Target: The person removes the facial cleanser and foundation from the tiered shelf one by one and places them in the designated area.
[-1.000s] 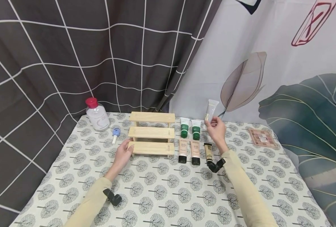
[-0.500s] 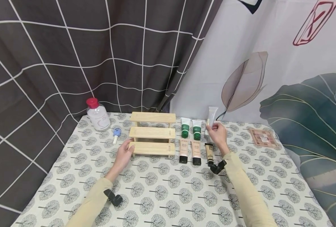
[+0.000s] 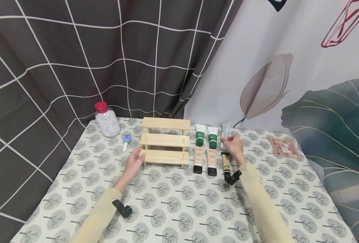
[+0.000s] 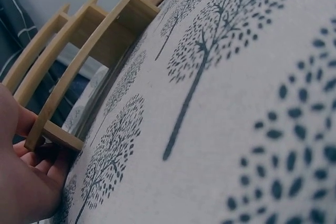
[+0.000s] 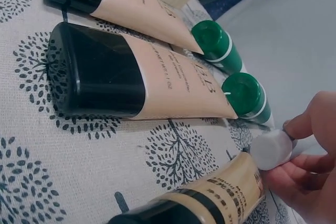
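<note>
My left hand (image 3: 133, 162) grips the left end of the lowest step of a three-step wooden display stand (image 3: 165, 139); in the left wrist view its fingers curl around that end. With thumb and fingers, my right hand (image 3: 234, 147) pinches a pale translucent squeeze tube (image 3: 226, 130) close to its white cap (image 5: 271, 149). This tube lines up to the right of two green-and-white tubes (image 3: 212, 137). In front of them lie two pinkish BB cream tubes (image 3: 211, 158) with black caps. A gold tube with a black cap (image 3: 226, 162) is just below my right hand.
A clear bottle with a red cap (image 3: 107, 123) stands at the back left, near a small blue-and-white item (image 3: 126, 139). A makeup palette (image 3: 285, 148) lies at the right. Curtains hang behind the tree-print tablecloth (image 3: 167, 216).
My right hand has lowered the translucent tube from a raised position to beside the green tubes. The left hand keeps its hold on the stand. The head view has shifted slightly.
</note>
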The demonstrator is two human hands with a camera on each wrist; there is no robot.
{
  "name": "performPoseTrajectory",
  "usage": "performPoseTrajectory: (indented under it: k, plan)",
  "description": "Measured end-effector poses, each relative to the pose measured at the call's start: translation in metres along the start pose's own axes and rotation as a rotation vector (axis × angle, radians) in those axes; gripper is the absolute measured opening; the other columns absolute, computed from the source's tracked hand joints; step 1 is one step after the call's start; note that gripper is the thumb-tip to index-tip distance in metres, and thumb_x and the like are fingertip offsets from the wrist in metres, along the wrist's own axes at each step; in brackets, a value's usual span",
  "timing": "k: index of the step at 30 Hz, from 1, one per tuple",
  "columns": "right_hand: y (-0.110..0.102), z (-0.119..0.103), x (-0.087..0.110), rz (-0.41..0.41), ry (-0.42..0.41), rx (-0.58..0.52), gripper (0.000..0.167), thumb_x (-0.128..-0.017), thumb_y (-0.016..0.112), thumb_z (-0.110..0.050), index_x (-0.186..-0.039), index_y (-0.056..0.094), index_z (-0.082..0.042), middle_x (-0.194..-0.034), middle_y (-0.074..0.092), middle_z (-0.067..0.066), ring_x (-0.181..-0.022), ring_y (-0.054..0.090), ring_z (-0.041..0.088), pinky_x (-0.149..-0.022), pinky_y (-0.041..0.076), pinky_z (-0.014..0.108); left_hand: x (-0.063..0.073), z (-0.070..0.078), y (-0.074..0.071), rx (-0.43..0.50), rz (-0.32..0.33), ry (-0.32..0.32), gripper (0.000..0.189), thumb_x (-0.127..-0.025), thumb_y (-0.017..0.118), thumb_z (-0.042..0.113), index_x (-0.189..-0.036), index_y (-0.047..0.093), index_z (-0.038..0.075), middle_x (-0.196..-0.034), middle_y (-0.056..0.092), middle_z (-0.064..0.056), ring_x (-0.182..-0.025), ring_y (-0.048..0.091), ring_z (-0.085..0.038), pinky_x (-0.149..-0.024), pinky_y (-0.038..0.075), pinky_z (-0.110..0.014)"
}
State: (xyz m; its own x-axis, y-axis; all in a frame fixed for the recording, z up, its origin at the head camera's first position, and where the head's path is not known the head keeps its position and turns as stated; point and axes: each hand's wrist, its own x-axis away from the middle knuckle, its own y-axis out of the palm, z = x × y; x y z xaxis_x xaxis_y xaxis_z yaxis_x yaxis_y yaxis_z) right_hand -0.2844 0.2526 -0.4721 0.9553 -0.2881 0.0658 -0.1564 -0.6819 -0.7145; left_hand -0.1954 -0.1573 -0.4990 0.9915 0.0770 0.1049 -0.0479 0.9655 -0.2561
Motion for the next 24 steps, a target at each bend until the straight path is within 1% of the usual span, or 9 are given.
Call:
performPoseTrajectory:
  k: [2, 5, 7, 8, 12, 15, 18, 21, 24]
  plan:
    - [-0.002, 0.001, 0.002, -0.016, 0.002, 0.015, 0.043, -0.097, 0.064, -0.032, -0.112, 0.064, 0.008, -0.107, 0.069, 0.027, -0.091, 0.062, 0.033, -0.073, 0.054, 0.034, 0.000, 0.001, 0.001, -0.001, -0.006, -0.006, 0.047, -0.104, 0.048, 0.013, -0.149, 0.043, 0.000, -0.159, 0.038, -0.024, -0.145, 0.043, -0.038, -0.123, 0.036, -0.045]
    - [-0.005, 0.003, 0.004, -0.041, 0.009, 0.027, 0.037, -0.097, 0.064, -0.032, -0.098, 0.067, 0.005, -0.087, 0.068, 0.017, -0.075, 0.060, 0.024, -0.060, 0.048, 0.025, 0.000, 0.001, 0.002, -0.003, -0.018, -0.019, 0.047, -0.105, 0.047, 0.013, -0.150, 0.041, 0.001, -0.160, 0.037, -0.023, -0.145, 0.042, -0.038, -0.123, 0.036, -0.045]
    - [-0.006, 0.003, 0.005, -0.065, 0.017, 0.039, 0.036, -0.097, 0.063, -0.033, -0.087, 0.066, 0.002, -0.071, 0.062, 0.008, -0.064, 0.053, 0.018, -0.053, 0.043, 0.023, 0.001, 0.001, 0.002, -0.008, -0.022, -0.023, 0.048, -0.105, 0.047, 0.014, -0.150, 0.041, 0.001, -0.160, 0.037, -0.024, -0.145, 0.043, -0.039, -0.122, 0.037, -0.045]
    - [-0.007, 0.003, 0.006, -0.078, 0.024, 0.046, 0.036, -0.098, 0.063, -0.033, -0.084, 0.065, 0.000, -0.067, 0.058, 0.004, -0.061, 0.050, 0.016, -0.051, 0.042, 0.022, 0.002, 0.001, 0.002, -0.008, -0.023, -0.026, 0.048, -0.105, 0.047, 0.014, -0.150, 0.041, 0.001, -0.160, 0.037, -0.024, -0.144, 0.043, -0.039, -0.122, 0.038, -0.046]
    - [-0.008, 0.002, 0.008, -0.106, 0.024, 0.097, 0.039, -0.099, 0.061, -0.032, -0.086, 0.067, 0.004, -0.062, 0.055, 0.001, -0.057, 0.049, 0.014, -0.049, 0.041, 0.022, 0.002, 0.000, 0.001, -0.008, -0.031, -0.022, 0.048, -0.105, 0.047, 0.013, -0.151, 0.040, 0.000, -0.158, 0.038, -0.026, -0.143, 0.045, -0.041, -0.121, 0.039, -0.047]
    - [-0.008, -0.001, 0.010, -0.104, 0.011, 0.142, 0.038, -0.100, 0.059, -0.031, -0.094, 0.069, 0.005, -0.068, 0.058, 0.005, -0.062, 0.052, 0.017, -0.050, 0.042, 0.022, -0.001, 0.002, -0.003, 0.008, -0.047, -0.044, 0.052, -0.104, 0.049, 0.015, -0.152, 0.037, 0.000, -0.159, 0.037, -0.026, -0.144, 0.043, -0.041, -0.124, 0.035, -0.048]
    - [-0.009, -0.005, 0.012, -0.121, -0.005, 0.176, 0.039, -0.100, 0.058, -0.032, -0.101, 0.066, 0.006, -0.076, 0.061, 0.010, -0.066, 0.053, 0.020, -0.053, 0.042, 0.023, -0.003, 0.006, -0.008, 0.009, -0.083, -0.068, 0.058, -0.104, 0.050, 0.015, -0.155, 0.030, -0.003, -0.159, 0.035, -0.029, -0.145, 0.040, -0.042, -0.125, 0.031, -0.050]
    - [-0.010, -0.007, 0.017, -0.158, -0.018, 0.195, 0.048, -0.101, 0.058, -0.035, -0.117, 0.059, 0.010, -0.092, 0.063, 0.019, -0.076, 0.057, 0.024, -0.058, 0.047, 0.025, -0.003, 0.013, -0.015, -0.032, -0.133, -0.081, 0.062, -0.103, 0.049, 0.015, -0.156, 0.023, -0.005, -0.160, 0.032, -0.030, -0.147, 0.037, -0.043, -0.126, 0.030, -0.051]
    - [-0.012, -0.007, 0.022, -0.187, -0.047, 0.215, 0.062, -0.103, 0.054, -0.038, -0.135, 0.047, 0.014, -0.113, 0.062, 0.030, -0.090, 0.061, 0.032, -0.067, 0.056, 0.033, 0.001, 0.022, -0.023, -0.095, -0.179, -0.085, 0.066, -0.103, 0.048, 0.018, -0.158, 0.018, -0.005, -0.160, 0.030, -0.030, -0.147, 0.036, -0.045, -0.124, 0.032, -0.054]
